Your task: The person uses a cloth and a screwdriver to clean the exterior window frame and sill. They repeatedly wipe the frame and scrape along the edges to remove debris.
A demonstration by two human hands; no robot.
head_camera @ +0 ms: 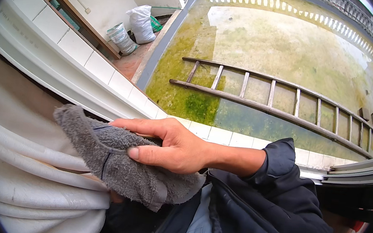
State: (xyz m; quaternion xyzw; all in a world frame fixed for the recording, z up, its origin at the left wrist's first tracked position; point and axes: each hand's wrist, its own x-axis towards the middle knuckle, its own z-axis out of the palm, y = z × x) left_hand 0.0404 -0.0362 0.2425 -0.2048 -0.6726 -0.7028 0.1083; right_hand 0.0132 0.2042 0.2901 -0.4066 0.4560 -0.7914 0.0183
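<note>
My right hand (169,149) grips a folded grey terry cloth (141,180) with dark stitched lines, thumb on top and fingers over its far side. The cloth is beside a pale, draped curtain-like fabric (44,183) and close to the white window frame (73,76). A small patch of skin (116,197) shows between cloth and fabric, apparently part of my left hand; the rest is hidden, so its grip cannot be made out.
White tiles (104,69) edge the opening. Outside, a wooden ladder (270,108) lies on a mossy, wet terrace (283,51) with a balustrade (349,16). White sacks (141,25) stand by a wall at upper left. Window tracks (355,175) run at the right.
</note>
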